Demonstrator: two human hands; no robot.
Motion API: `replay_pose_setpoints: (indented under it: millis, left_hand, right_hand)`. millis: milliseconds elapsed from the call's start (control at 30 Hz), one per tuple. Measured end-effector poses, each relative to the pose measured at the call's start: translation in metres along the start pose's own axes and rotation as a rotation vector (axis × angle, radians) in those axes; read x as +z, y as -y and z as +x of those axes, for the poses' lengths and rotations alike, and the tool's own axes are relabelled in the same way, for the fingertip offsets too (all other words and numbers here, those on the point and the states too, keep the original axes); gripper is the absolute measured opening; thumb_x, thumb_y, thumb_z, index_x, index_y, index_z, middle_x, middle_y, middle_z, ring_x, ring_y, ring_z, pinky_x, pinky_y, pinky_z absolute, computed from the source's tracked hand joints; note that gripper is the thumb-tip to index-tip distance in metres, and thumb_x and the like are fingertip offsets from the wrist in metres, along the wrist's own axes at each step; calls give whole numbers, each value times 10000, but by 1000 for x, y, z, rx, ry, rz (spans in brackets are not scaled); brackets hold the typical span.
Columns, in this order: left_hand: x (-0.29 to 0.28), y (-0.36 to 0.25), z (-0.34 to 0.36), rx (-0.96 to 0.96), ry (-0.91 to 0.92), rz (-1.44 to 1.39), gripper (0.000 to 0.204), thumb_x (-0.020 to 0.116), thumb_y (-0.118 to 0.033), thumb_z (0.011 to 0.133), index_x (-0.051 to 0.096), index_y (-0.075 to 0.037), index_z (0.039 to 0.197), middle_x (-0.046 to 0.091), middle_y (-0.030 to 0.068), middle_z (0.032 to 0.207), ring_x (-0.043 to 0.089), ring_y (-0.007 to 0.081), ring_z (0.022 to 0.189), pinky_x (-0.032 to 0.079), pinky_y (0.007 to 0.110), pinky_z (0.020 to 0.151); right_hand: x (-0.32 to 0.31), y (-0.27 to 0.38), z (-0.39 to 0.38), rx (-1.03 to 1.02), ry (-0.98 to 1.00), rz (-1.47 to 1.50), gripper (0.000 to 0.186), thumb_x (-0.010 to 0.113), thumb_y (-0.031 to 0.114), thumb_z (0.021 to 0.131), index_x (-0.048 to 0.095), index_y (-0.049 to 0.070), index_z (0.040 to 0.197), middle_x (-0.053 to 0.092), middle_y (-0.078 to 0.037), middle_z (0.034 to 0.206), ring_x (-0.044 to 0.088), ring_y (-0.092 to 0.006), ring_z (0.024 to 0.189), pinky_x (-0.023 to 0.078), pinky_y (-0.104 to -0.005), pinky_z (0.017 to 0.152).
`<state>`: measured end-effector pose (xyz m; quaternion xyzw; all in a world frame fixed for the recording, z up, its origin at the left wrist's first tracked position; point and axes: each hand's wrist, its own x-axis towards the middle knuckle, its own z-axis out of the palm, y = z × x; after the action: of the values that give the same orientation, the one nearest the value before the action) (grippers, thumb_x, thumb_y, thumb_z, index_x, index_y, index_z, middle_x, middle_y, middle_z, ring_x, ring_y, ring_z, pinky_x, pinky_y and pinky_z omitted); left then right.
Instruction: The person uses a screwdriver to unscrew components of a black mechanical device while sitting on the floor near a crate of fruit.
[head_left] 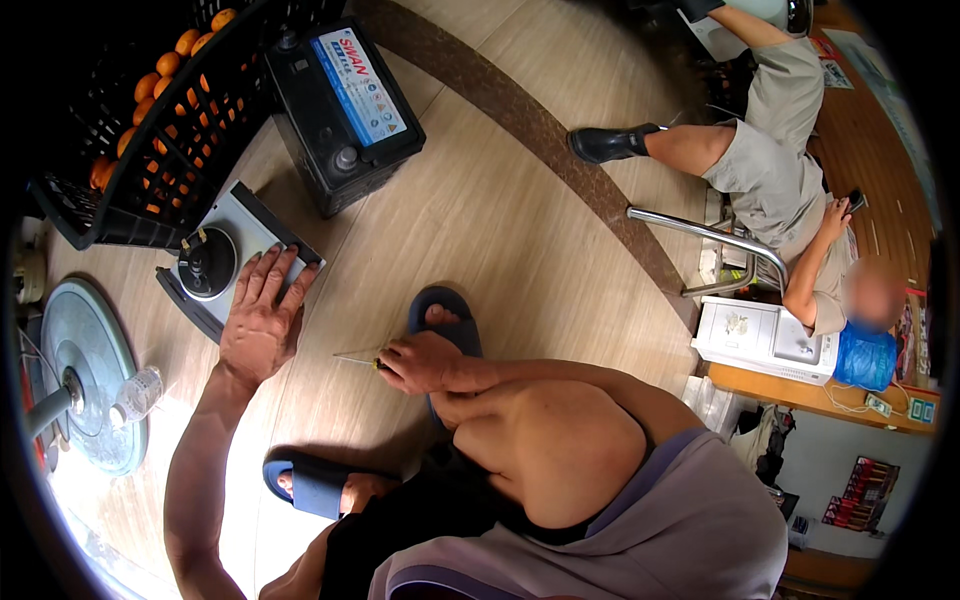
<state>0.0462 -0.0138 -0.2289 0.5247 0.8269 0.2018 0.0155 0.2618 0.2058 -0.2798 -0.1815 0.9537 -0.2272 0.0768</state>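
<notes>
My left hand [262, 320] lies with fingers stretched out over the edge of a flat silver-grey metal device [252, 222]. A round black part [207, 263] with small brass-coloured terminals sits on the device, beside my fingertips. To the right, my right hand [422, 362] is closed around a thin screwdriver [357, 358], whose slim shaft points left toward the device without touching it. Most of its handle is hidden in my fist; a bit of yellow and black shows. The device rests on the floor between a black battery and a black crate.
A black car battery [365, 165] stands beyond the device, and a black plastic crate [110, 215] of orange fruit is at far left. Left are a round blue-grey base [85, 365] and a clear bottle [137, 395]. A seated person [775, 170] holds a phone at right, near a chrome-framed chair [730, 235].
</notes>
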Motion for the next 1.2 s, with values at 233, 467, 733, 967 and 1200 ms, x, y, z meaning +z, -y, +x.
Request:
replay_pose_setpoints:
  millis: [233,467,733,967,1200]
  left_hand:
    - [4,2,2,29,7,-7,626,650,-23,826,532,-81,1438,452,205,1498,408,406,1406,314,530,1192]
    - [-3,-2,8,-8,13,10,572,648,-54,862,541,-120,1420,489,160,1488,439,352,1407,329,486,1202]
    - [0,2,0,-6,17,38,550,654,-75,897,544,-131,1434,507,151,1483,458,339,1403,326,478,1210]
    - [1,2,0,-3,13,39,543,654,-80,896,551,-135,1427,512,140,1475,451,328,1412,331,469,1210]
    - [3,2,-2,-16,21,41,552,667,-94,891,553,-147,1428,498,124,1490,439,312,1423,329,463,1214]
  right_hand:
    - [2,-2,-2,2,-45,-26,221,711,257,869,644,47,870,613,-94,732,664,-264,605,545,-383,511]
    - [-3,-6,-1,-39,-54,-46,216,697,255,872,649,45,853,628,-101,728,663,-269,596,547,-385,502]
    - [7,-4,-1,-10,-38,-51,238,724,258,855,663,32,900,630,-93,740,651,-252,578,546,-357,487]
    - [4,-2,1,-7,-77,-23,220,698,246,866,658,29,852,655,-110,725,676,-277,597,553,-379,488]
    - [7,-4,-1,-15,-66,-27,238,723,250,854,675,23,905,665,-106,765,683,-259,619,562,-359,518]
